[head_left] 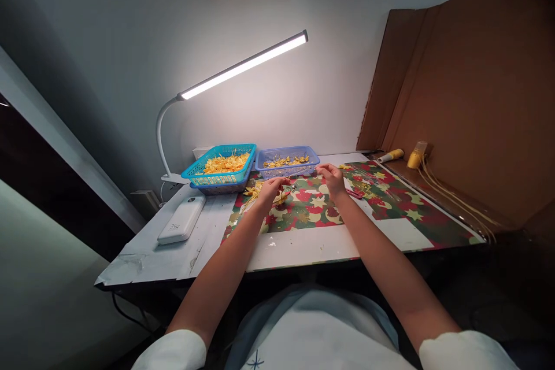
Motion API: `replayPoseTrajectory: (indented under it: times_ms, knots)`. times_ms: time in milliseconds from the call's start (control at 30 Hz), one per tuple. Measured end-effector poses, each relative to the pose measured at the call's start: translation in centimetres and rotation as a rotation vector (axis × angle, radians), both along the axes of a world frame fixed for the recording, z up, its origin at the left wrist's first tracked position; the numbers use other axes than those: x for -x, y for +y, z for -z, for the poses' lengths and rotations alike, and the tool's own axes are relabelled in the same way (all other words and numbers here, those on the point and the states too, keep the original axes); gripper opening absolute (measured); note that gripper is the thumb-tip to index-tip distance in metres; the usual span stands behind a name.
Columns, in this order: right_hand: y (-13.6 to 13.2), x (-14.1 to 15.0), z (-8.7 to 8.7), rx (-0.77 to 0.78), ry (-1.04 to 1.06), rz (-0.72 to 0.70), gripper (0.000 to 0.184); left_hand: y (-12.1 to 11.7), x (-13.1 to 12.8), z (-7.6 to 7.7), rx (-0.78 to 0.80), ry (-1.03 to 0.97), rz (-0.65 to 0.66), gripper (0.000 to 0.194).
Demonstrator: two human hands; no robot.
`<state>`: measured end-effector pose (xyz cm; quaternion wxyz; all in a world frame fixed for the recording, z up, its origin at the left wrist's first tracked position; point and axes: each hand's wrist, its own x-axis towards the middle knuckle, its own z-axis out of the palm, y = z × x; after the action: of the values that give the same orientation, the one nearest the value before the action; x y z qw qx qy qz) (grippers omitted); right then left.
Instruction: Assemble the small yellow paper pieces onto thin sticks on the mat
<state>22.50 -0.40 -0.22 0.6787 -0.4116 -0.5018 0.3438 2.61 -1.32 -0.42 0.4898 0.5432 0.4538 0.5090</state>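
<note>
A thin strand (303, 173) stretches between two pinching hands over the table (147, 257).
From the left, a white power bank (182, 221) lies near a teal basket (219, 180) of yellow pieces (226, 163); the left hand (274, 188) has its fingertips together on one strand end, a yellow flower-like piece (281, 199) just below, whether held I cannot tell; a purple basket (288, 171) stands behind the strand; the right hand (332, 179) pinches the other end.

Left forearm (228, 266) and right forearm (392, 266) stretch forward — left grip (272, 188) and right grip (333, 179) slightly apart, both pinched.
</note>
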Motion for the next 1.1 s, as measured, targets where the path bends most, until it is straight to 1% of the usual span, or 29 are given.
replayPoseTrajectory:
  times_ms: [133,300,367,433,533,600,767,900,967,1033,1100]
  knots:
    - [-0.4,-0.4,-0.6,-0.024,0.018,-0.043,0.018,-0.1,-0.3,0.1,-0.008,-0.048,0.064,0.019]
    - [-1.1,-0.4,-1.1,-0.073,-0.011,-0.137,0.015,-1.1,-0.9,-0.5,-0.055,0.021,0.175,0.016]
    - [-1.3,-0.2,-1.1,-0.072,-0.025,-0.171,0.013,-1.5,-1.1,-0.8,-0.093,0.074,0.168,0.014]
    - [-1.5,0.0,-1.0,-0.069,-0.041,-0.195,0.012,-1.6,-1.0,-0.8,-0.144,0.124,0.121,0.017]
    - [-1.7,0.3,-0.9,-0.063,-0.056,-0.224,0.012,-1.5,-0.8,-0.6,-0.231,0.228,0.035,0.019]
    - [-1.8,0.4,-0.8,-0.057,-0.049,-0.246,0.012,-1.4,-0.6,-0.4,-0.297,0.328,0.014,0.019]
    - [-1.9,0.5,-0.8,-0.046,-0.03,-0.293,0.012,-1.5,-0.3,-0.2,-0.485,0.554,0.117,0.026]
    - [-1.8,0.6,-0.7,-0.041,-0.033,-0.295,0.012,-1.6,-0.2,0.0,-0.574,0.638,0.187,0.02]
    - [-1.7,0.6,-0.6,-0.035,-0.027,-0.29,0.012,-1.5,-0.1,0.1,-0.609,0.641,0.177,0.015]
    - [-1.5,0.6,-0.5,-0.012,-0.005,-0.27,0.012,-1.5,-0.1,0.1,-0.643,0.624,0.135,0.011]
    - [-1.2,0.5,-0.4,0.045,0.05,-0.21,0.012,-1.5,-0.1,0.0,-0.684,0.596,0.107,0.009]
